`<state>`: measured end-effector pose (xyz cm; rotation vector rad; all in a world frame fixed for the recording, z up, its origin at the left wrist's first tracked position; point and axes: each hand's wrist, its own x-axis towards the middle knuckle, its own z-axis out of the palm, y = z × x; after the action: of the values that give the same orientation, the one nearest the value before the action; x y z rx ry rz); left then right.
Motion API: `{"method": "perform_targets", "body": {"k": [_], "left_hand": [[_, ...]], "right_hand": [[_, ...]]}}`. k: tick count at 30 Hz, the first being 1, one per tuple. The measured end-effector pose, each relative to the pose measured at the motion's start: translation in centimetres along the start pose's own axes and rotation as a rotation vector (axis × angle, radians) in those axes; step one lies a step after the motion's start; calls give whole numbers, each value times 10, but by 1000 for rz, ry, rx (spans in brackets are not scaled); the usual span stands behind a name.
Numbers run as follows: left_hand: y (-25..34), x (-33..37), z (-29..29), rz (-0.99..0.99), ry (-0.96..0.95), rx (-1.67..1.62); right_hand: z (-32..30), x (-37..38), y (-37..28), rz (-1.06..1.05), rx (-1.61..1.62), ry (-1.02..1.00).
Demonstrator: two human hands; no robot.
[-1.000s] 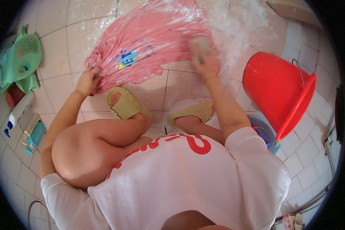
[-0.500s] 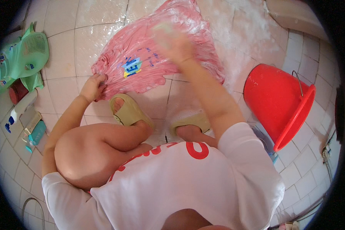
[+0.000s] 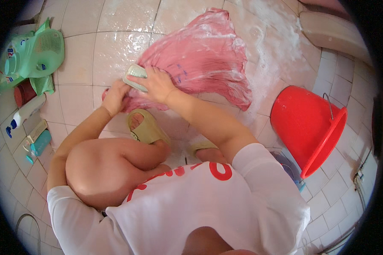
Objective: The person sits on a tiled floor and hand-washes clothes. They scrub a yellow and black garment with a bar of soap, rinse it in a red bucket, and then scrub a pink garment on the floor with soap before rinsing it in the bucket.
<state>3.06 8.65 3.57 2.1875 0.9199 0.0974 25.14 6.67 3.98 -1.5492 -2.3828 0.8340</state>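
Observation:
A wet pink garment point(image 3: 212, 63) with soap suds lies spread on the tiled floor in front of my feet. My right hand point(image 3: 159, 86) is closed on a pale oval scrub brush point(image 3: 134, 71) and presses it on the garment's left end. The brush's underside is hidden against the cloth. Right beside it, my left hand point(image 3: 115, 100) pinches the bunched near-left corner of the garment. Dark blue writing shows on the cloth just right of my right hand; my hand and the brush cover the coloured print.
A red bucket point(image 3: 300, 123) lies tilted at the right. Along the left stand green plastic jugs point(image 3: 49, 51), a white bottle point(image 3: 30, 109) and a teal box point(image 3: 41, 143). My feet wear olive slides point(image 3: 147, 127). Suds point(image 3: 268, 55) cover the floor beyond the garment, by a raised ledge point(image 3: 334, 34).
My right hand has swept the scrub brush left and nearer, from the garment's upper middle to beside my left hand. The left hand keeps its grip on the corner. The garment's far edge has drawn nearer.

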Motion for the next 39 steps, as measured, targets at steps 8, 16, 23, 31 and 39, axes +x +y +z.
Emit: {"method": "perform_targets", "body": {"k": [8,16,23,31,39], "left_hand": [[4,-6,-5,-186,51,-171],[6,-3,1,-251,24,-168],[1,-7,0,-284,67,-161],[4,-1,-4,-333,-14,-220],[10,-6,-5,-301,59,-129]], "right_hand": [[-140,-12,195,712,-323,310],[-16,12,22,-133,12,-100],[-157,19,196,748,-212,208],[-48,33,62,138,11,-110],[-137,10,192,774,-229,315]]}}
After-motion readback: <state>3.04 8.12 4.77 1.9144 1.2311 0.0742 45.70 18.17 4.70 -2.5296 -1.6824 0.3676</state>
